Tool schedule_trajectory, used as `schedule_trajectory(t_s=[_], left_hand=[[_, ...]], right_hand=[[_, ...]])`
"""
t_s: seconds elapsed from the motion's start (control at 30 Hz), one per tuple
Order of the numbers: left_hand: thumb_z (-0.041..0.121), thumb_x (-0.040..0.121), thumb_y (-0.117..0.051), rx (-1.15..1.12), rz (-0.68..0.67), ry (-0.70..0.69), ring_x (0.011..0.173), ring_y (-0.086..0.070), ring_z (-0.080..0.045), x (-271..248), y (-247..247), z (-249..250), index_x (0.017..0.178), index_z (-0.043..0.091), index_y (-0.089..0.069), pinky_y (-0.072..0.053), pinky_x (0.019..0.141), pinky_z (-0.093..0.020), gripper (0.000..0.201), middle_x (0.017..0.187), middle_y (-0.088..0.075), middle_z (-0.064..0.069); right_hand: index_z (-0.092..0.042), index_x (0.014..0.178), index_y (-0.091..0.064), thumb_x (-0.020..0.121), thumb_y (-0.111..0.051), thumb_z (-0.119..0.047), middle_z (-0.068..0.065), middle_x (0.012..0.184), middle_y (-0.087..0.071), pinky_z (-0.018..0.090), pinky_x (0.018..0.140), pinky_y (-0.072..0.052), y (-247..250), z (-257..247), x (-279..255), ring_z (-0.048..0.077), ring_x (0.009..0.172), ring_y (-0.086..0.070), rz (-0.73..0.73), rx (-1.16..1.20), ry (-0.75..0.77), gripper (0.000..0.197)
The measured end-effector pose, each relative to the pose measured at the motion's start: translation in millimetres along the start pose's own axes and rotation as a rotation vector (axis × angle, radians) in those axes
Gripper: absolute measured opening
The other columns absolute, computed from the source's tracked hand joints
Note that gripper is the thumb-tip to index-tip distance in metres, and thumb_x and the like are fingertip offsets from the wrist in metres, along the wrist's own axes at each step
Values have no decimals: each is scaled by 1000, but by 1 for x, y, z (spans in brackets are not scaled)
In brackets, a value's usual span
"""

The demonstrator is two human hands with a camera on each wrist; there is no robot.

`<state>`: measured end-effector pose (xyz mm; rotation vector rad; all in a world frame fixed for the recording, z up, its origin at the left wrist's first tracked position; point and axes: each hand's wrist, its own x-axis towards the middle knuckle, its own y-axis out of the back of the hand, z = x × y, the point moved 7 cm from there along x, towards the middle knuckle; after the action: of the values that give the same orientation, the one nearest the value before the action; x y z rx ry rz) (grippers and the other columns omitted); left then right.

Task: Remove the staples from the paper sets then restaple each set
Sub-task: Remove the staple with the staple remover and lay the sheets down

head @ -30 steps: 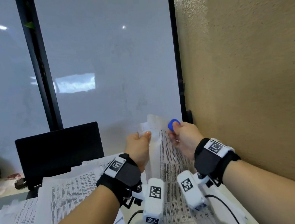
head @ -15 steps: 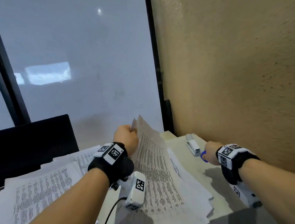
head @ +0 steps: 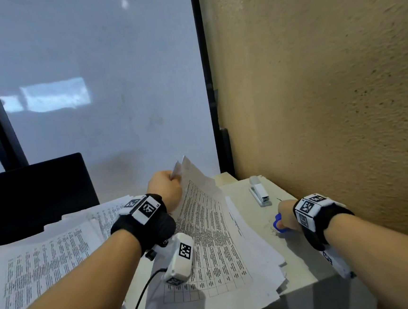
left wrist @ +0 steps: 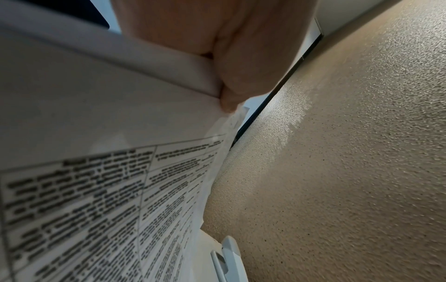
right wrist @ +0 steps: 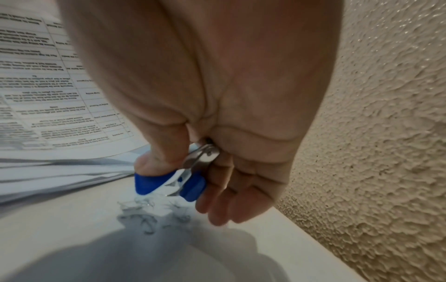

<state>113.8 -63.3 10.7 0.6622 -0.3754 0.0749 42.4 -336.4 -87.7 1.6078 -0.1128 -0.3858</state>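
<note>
The textured wall (head: 328, 94) closes off the frame's right side. At lower centre, bare tabletop (head: 298, 257) lies open between the paper stack (head: 231, 250) and wall, with only the stapler (head: 259, 191) and loose staples (right wrist: 149, 215) on it.

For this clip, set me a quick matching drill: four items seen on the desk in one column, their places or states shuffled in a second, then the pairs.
Items:
1. paper set
2. staple remover
3. stapler
4. loose staples

States:
A. lies untouched on the desk near the wall
B. scattered on the desk under the blue tool
C. top corner lifted, pinched by the left hand
D. squeezed in the right hand

Pairs: 1-C, 2-D, 3-A, 4-B
</note>
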Motion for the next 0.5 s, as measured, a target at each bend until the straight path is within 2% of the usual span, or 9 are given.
schedule_trajectory(t_s=[0.07, 0.1, 0.17, 0.23, 0.27, 0.37, 0.43, 0.5], left_hand=[[26, 101, -42, -30, 0, -2, 63, -52, -24, -1, 1, 0, 76, 5, -59, -42, 61, -31, 37, 67, -54, -11], [24, 101, -42, -39, 4, -7, 61, -49, -23, -1, 2, -1, 74, 6, -57, -39, 59, -30, 36, 66, -51, -9], [19, 100, -44, -62, 21, -26, 58, -38, -19, -4, 6, -1, 66, 10, -46, -29, 55, -29, 35, 61, -40, -7], [14, 98, -45, -100, 33, -23, 59, -34, -17, -6, 10, -2, 66, 11, -42, -27, 55, -29, 33, 62, -37, -7], [12, 97, -45, -116, 36, -12, 60, -35, -17, -7, 13, -3, 65, 11, -42, -28, 55, -28, 32, 62, -38, -7], [7, 94, -49, -160, 34, 14, 60, -41, -18, -10, 22, -7, 64, 10, -47, -34, 59, -28, 31, 62, -45, -3], [5, 92, -51, -231, 35, 14, 63, -46, -19, -12, 27, -8, 64, 11, -51, -39, 64, -30, 28, 62, -49, -3], [5, 90, -50, -285, 42, -3, 65, -49, -19, -14, 33, -8, 67, 10, -55, -42, 64, -32, 23, 65, -52, -6]], right_hand=[[-17, 62, -29, 99, -49, -22, -2, 64, -31, 20, 54, -31, 1, -5, -1, 15, 62, -39, -18, -42, -7, 42], [-14, 63, -30, 99, -48, -21, 0, 63, -31, 21, 49, -27, 5, -8, -2, 14, 57, -35, -9, -30, -12, 40], [-10, 75, -36, 95, -51, -22, 1, 68, -41, 25, 57, -34, 19, -20, -4, 20, 65, -44, 40, 104, 25, 27], [-11, 94, -38, 92, -55, -24, 5, 90, -54, 28, 69, -39, 36, -37, -7, 24, 81, -49, 94, 262, 111, 21], [-13, 94, -38, 92, -56, -25, 5, 100, -54, 29, 70, -39, 44, -47, -11, 23, 85, -49, 134, 320, 153, 22], [-17, 90, -44, 95, -57, -29, 3, 106, -51, 29, 73, -38, 79, -87, -32, 21, 88, -48, 334, 395, 337, 18], [-15, 100, -49, 95, -57, -27, 3, 117, -51, 28, 82, -39, 100, -114, -48, 22, 102, -52, 434, 429, 467, 15], [-11, 113, -51, 95, -57, -26, 6, 125, -49, 30, 88, -41, 115, -137, -57, 22, 113, -52, 499, 405, 546, 24]])
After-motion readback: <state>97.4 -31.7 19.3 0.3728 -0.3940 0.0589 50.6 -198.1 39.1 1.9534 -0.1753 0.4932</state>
